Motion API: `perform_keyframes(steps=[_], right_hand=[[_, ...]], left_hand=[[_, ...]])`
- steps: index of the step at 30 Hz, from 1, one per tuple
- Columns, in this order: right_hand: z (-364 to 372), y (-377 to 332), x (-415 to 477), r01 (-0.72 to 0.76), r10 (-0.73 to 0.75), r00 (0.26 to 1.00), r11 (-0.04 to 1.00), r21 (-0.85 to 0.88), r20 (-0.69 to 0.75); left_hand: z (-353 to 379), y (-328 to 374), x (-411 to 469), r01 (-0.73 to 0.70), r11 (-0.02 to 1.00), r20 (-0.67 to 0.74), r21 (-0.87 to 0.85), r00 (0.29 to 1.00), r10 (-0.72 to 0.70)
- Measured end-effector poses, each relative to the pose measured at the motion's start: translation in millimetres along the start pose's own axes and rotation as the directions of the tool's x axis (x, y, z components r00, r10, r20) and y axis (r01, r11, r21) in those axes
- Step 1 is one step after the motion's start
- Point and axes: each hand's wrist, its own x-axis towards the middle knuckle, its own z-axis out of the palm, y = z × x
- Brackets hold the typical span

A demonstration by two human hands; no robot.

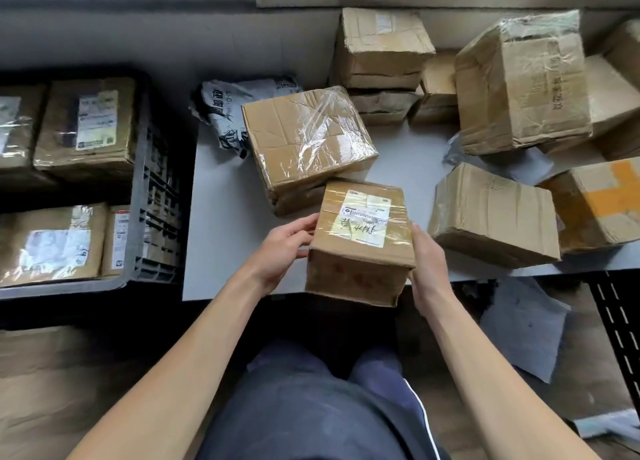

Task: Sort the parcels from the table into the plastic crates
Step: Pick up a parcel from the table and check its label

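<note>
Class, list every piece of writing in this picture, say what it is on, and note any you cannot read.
Nothing can be quoted with certainty.
The label on the small box: print too small, handwriting illegible.
The grey mailing bag: characters crumpled, unreadable.
The large taped box: faint vertical characters, unreadable.
The parcel labels in the crate: blurred.

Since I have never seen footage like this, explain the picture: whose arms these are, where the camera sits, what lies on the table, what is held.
No machine: a person wears the camera on the head, so it looks down at their arms. The left hand and right hand hold a small labelled box between them at the near edge of the grey table. Also on it lie a taped box, a black-and-white mailer bag and other cardboard boxes. The plastic crate at left holds labelled parcels.
</note>
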Motion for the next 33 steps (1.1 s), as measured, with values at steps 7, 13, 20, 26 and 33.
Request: perform_keyframes(steps=[7,13,20,26,33], right_hand=[[11,33,-10,0.009,-0.005,0.999,0.994,-0.112,0.037],[15,46,-10,0.034,-0.031,0.999,0.982,-0.186,0.02],[17,42,-11,-0.04,0.048,0.994,0.996,-0.081,0.094],[22,23,-26,0.018,-0.025,0.993,0.998,0.068,0.113],[22,-43,-63,0.248,-0.249,0.955,0.968,0.03,0.159]], left_hand=[[10,-29,0,0.1,0.994,-0.092,0.038,0.991,-0.096],[10,-43,-3,0.147,0.988,-0.109,-0.049,0.982,-0.152],[14,-42,3,0.187,0.982,-0.084,0.025,0.979,-0.184],[30,-28,-10,0.125,0.991,-0.079,-0.039,0.989,-0.127],[31,28,-53,-0.078,0.99,-0.214,-0.119,0.975,0.051]])
